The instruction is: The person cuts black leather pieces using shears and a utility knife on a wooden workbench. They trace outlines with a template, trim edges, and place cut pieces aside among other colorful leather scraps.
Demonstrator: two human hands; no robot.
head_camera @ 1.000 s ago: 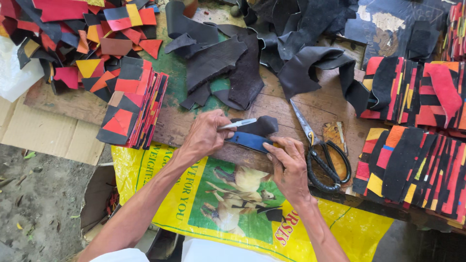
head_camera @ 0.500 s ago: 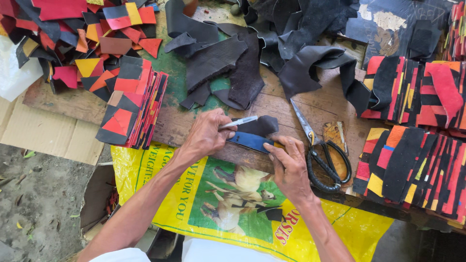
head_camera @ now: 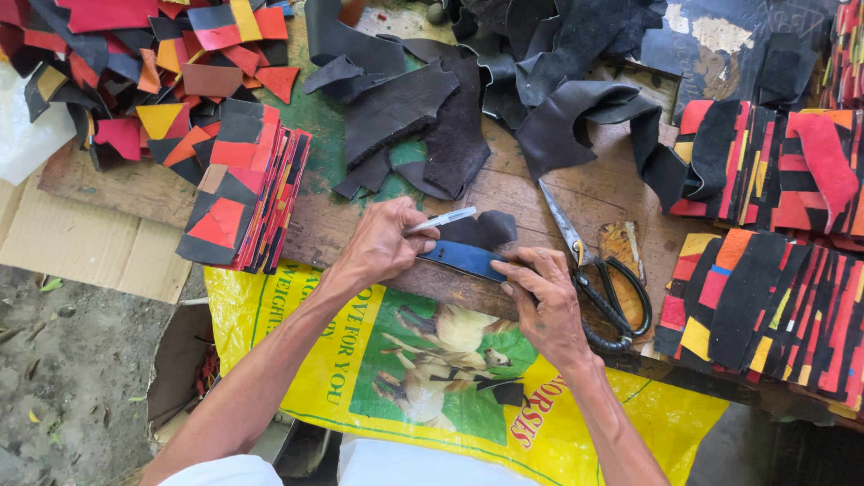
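Observation:
My left hand (head_camera: 382, 241) grips a silver pen (head_camera: 443, 220), its tip over a dark leather piece (head_camera: 481, 229) on the wooden workbench (head_camera: 319, 220). A blue strip-shaped template (head_camera: 463, 260) lies on that leather, between both hands. My right hand (head_camera: 544, 301) presses flat on the right end of the template, fingers spread. Black-handled scissors (head_camera: 598, 288) lie just right of my right hand.
Stacks of red, black and yellow patchwork pieces sit at left (head_camera: 243, 193) and right (head_camera: 765, 306). Loose black leather scraps (head_camera: 423, 117) cover the back of the bench. A yellow printed sack (head_camera: 432, 369) hangs over the front edge. Cardboard (head_camera: 90, 247) lies at left.
The left hand with the pen has shifted very slightly along the template; the right hand stays pressed in place.

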